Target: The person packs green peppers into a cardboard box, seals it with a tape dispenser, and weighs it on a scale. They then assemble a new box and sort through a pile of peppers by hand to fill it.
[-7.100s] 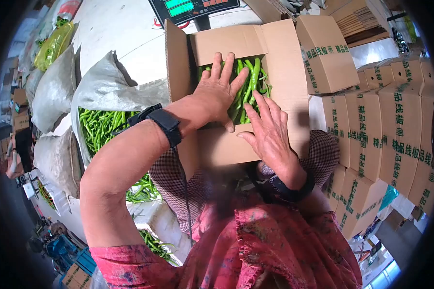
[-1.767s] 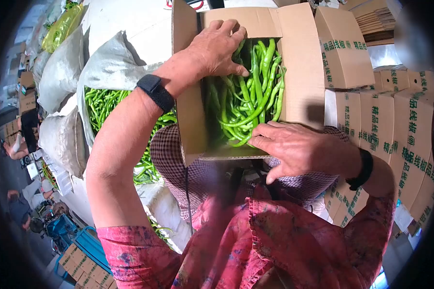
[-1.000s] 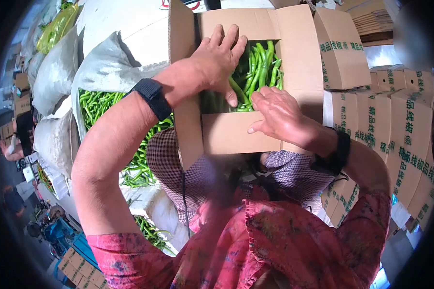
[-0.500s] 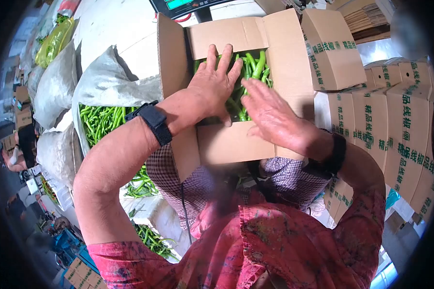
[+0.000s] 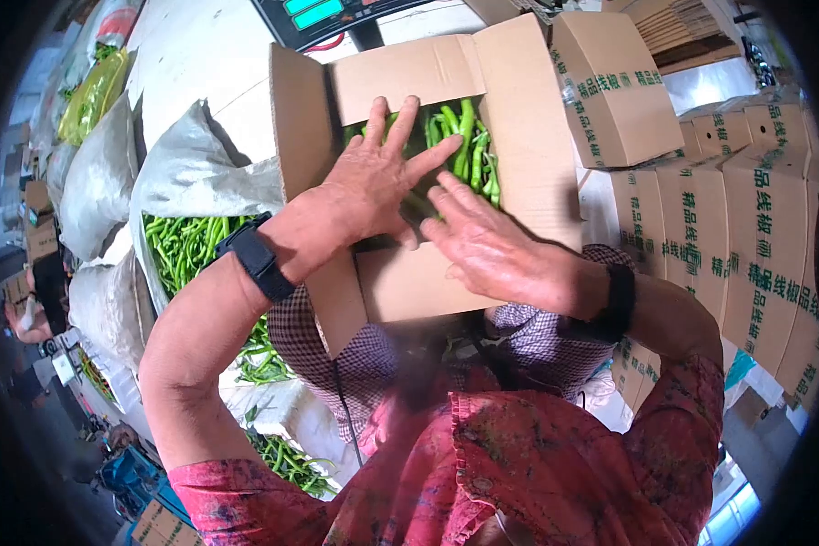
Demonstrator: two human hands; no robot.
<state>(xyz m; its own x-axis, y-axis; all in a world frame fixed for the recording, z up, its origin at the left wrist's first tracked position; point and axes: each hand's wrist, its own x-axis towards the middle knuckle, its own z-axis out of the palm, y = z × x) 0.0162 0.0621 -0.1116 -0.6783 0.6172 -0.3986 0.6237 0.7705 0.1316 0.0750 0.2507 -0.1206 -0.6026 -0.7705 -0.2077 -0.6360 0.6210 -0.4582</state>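
Note:
An open cardboard box (image 5: 419,282) with its flaps folded out sits in front of my body, near my lap. Long green chili peppers (image 5: 469,150) lie inside it. My left hand (image 5: 370,182) spreads its fingers over the peppers in the left part of the box, palm down. Close beside it, my right hand (image 5: 491,244) reaches over the near right corner with fingers stretched out flat. Its fingertips are at the peppers, near my left thumb. Neither hand grips anything. My palms hide some of the peppers.
A sack of green peppers (image 5: 187,246) gapes to the left, with more filled sacks (image 5: 100,182) behind. A digital scale (image 5: 314,18) stands beyond the box. Printed cartons (image 5: 692,214) are stacked at right. Loose peppers (image 5: 287,464) lie at lower left.
The box and both hands appear farther left in view. My right hand has shifted left towards my left hand, over the near edge of the box. More peppers show at the right side.

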